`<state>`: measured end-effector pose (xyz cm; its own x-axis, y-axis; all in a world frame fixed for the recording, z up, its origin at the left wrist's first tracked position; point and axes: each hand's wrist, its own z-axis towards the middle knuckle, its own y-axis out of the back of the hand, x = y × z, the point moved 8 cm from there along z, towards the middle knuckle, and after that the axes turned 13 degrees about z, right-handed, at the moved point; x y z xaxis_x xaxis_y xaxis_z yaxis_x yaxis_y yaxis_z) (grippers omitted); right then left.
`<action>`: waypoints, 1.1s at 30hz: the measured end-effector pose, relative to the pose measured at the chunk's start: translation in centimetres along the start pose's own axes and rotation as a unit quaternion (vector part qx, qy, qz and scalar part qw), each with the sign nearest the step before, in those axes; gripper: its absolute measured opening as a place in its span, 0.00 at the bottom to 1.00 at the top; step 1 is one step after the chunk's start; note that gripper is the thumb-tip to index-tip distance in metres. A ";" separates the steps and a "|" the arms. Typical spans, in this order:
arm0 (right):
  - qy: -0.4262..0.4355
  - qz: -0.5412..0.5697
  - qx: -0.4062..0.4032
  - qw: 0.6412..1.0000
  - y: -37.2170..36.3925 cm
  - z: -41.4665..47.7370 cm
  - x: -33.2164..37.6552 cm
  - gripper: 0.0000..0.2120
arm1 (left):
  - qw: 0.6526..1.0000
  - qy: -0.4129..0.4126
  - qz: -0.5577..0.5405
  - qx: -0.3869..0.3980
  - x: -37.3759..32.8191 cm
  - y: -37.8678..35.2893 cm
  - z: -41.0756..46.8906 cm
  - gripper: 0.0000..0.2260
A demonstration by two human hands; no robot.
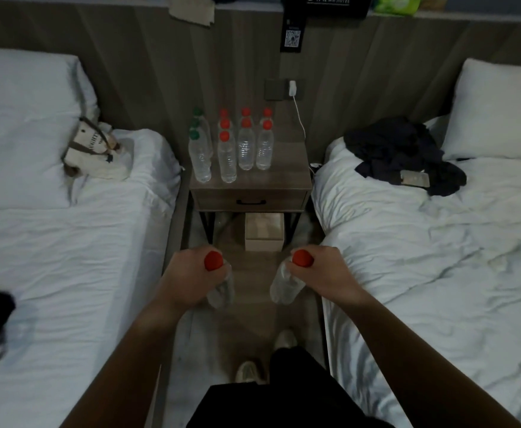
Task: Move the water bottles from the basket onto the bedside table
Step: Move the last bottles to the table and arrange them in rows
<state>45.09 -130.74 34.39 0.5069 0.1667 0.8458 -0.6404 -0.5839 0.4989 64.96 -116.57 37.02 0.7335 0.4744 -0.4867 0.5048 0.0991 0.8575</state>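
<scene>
Hands grip one bottle apiece in the aisle between two white-sheeted beds, short of the front edge of the grey-brown wooden bedside worktop [287, 176]. The left hand [188, 273] is curled round the neck of a clear plastic water bottle with a red cap [222, 291], cap up beside the thumb and body hanging below the fingers. The right hand [327, 270] is wrapped the same way round a second clear red-capped bottle [285, 285], whose body leans inward. The two held bottles are apart. Ten more clear bottles stand upright on the worktop in four columns running from near the front edge back to the rear edge. There are three green-capped bottles [202, 159] along the left edge, a column of three red-capped bottles [226, 162] just beside them, then two red-capped pairs [254, 149] toward the right edge. A white box [264, 231] sits on the floor under the worktop. A white charger [292, 88] is plugged into the wall above the rear right corner. A cream tote bag [92, 149] lies on the left bed, and dark crumpled clothing [398, 149] on the right bed.
</scene>
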 end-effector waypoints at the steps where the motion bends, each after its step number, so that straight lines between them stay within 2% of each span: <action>1: -0.003 0.008 -0.004 1.000 0.2 0.9 -0.1 0.07 | 1.000 0.001 -0.003 -0.002 -0.2 0.0 1.0 0.04; 5: -0.010 0.043 -0.009 0.999 0.8 5.3 -0.7 0.03 | 0.999 0.028 -0.010 0.012 -0.1 -1.1 5.6 0.04; 9: -0.007 0.022 0.002 1.000 1.5 12.1 -1.3 0.05 | 0.996 0.074 -0.035 0.028 0.0 -2.3 11.2 0.05; 13: 0.019 0.021 0.034 0.999 2.9 19.7 -0.5 0.06 | 0.999 0.047 0.009 0.001 -1.3 -2.1 17.6 0.05; 17: 0.033 0.031 0.040 0.998 4.5 26.1 0.7 0.07 | 0.997 0.064 0.033 0.014 -3.0 -1.2 24.2 0.06; 22: 0.010 0.007 0.072 0.997 4.8 33.8 1.1 0.07 | 0.997 0.056 0.052 -0.022 -3.2 -0.8 32.6 0.06; 28: -0.029 0.002 0.087 0.996 4.1 39.9 1.2 0.08 | 0.996 0.078 0.048 0.003 -3.5 -0.8 40.1 0.05; 33: -0.061 -0.031 0.109 0.992 2.8 43.2 0.6 0.12 | 0.993 0.072 0.086 0.043 -1.8 -2.4 44.8 0.05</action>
<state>68.56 -166.61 28.07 0.6155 0.1187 0.7791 -0.4724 -0.7357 0.4853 82.84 -156.83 28.39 0.7419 0.5993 -0.3005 0.4204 -0.0667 0.9049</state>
